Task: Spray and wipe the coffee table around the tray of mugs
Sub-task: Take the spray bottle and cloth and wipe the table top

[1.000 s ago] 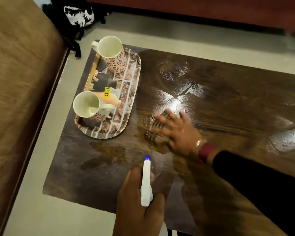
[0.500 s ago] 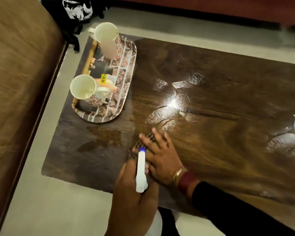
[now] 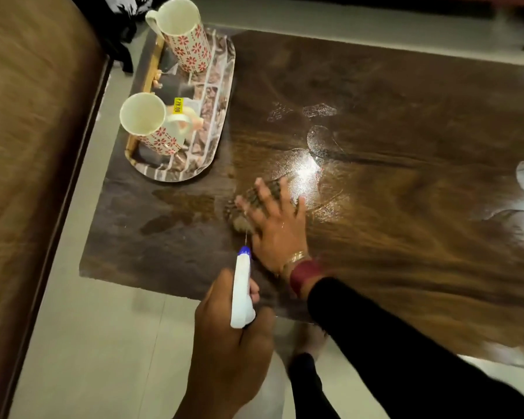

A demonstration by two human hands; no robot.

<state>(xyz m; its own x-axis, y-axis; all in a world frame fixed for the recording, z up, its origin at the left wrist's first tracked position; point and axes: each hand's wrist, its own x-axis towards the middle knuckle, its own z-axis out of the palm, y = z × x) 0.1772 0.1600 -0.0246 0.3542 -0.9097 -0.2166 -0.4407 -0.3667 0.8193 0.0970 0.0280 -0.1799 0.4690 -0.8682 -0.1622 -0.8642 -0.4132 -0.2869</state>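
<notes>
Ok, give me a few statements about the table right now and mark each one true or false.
1. The left hand grips the spray bottle. True.
2. Mugs stand on a tray at one end of the table. True.
3. The tray holds three mugs. False: two.
4. The right hand presses a cloth on the table. True.
5. The cloth lies on the tray. False: it lies on the table, apart from the tray.

Home living room: coffee table (image 3: 406,267), sofa (image 3: 28,146), mugs (image 3: 191,46).
</notes>
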